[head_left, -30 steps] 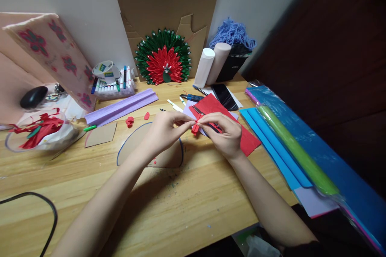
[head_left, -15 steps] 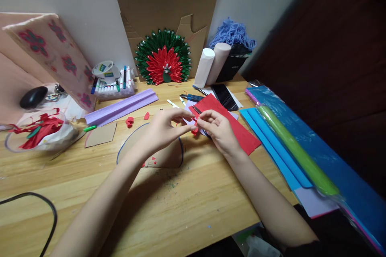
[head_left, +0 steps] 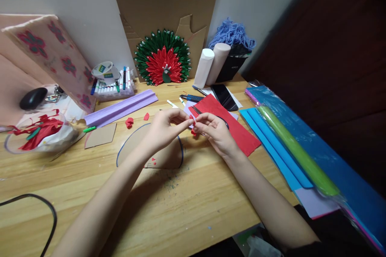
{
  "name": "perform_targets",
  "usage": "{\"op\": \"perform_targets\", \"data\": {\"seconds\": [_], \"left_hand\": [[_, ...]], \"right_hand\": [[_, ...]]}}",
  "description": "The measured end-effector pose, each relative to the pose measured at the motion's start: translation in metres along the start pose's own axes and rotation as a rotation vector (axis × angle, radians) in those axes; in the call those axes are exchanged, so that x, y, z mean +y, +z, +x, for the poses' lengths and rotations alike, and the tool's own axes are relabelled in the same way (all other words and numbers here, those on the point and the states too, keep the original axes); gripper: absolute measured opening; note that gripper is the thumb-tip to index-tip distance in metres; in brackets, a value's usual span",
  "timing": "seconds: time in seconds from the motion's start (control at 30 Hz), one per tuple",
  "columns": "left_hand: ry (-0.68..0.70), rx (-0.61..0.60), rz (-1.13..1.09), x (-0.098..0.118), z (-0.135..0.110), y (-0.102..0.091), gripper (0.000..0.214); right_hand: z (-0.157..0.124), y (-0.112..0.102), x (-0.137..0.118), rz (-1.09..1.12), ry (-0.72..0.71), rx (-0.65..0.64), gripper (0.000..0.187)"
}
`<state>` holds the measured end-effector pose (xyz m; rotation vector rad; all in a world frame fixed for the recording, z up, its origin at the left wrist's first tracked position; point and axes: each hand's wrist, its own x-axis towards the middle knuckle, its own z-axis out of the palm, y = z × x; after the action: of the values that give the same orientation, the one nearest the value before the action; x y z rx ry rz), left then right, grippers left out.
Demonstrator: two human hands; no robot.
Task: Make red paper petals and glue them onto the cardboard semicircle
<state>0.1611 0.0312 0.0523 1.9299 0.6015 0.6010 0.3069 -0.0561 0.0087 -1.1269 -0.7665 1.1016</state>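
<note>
My left hand [head_left: 164, 128] and my right hand [head_left: 215, 132] meet above the wooden desk [head_left: 181, 200], and both pinch a small red paper piece [head_left: 193, 122] between fingertips. Only a sliver of the red piece shows between the fingers. Just behind my right hand lies a red paper sheet [head_left: 232, 124] with black scissors [head_left: 197, 110] partly under it. A half-round cardboard cutout with a blue outline [head_left: 163, 156] lies under my left wrist. Two tiny red paper bits [head_left: 129, 121] rest on the desk to the left.
A red and green paper fan ornament [head_left: 163, 57] leans on cardboard at the back. Markers in a tray [head_left: 111, 84], a purple folded strip [head_left: 120, 106], a clear bowl of red scraps [head_left: 37, 130], blue sheets and a green roll [head_left: 298, 152] surround the hands. A black cable [head_left: 45, 204] lies front left.
Both hands have drawn a little left and closer together, off the red sheet. The red piece, longer and hanging a second ago, now shows only as a small bit between the fingertips.
</note>
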Motion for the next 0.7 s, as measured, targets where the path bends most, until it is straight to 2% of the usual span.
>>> {"op": "perform_targets", "data": {"seconds": [0.3, 0.5, 0.7], "left_hand": [[-0.022, -0.012, 0.013, 0.0019, -0.0014, 0.0017, 0.02], [-0.043, 0.03, 0.024, 0.002, -0.0006, 0.0017, 0.022], [-0.095, -0.023, -0.085, -0.0021, 0.0006, 0.0009, 0.021]], "right_hand": [[-0.0015, 0.0, 0.0013, -0.121, -0.172, 0.056, 0.027], [-0.0058, 0.0049, -0.003, -0.203, -0.232, 0.05, 0.023], [-0.0054, 0.0039, -0.0014, -0.158, -0.223, 0.059, 0.021]]}}
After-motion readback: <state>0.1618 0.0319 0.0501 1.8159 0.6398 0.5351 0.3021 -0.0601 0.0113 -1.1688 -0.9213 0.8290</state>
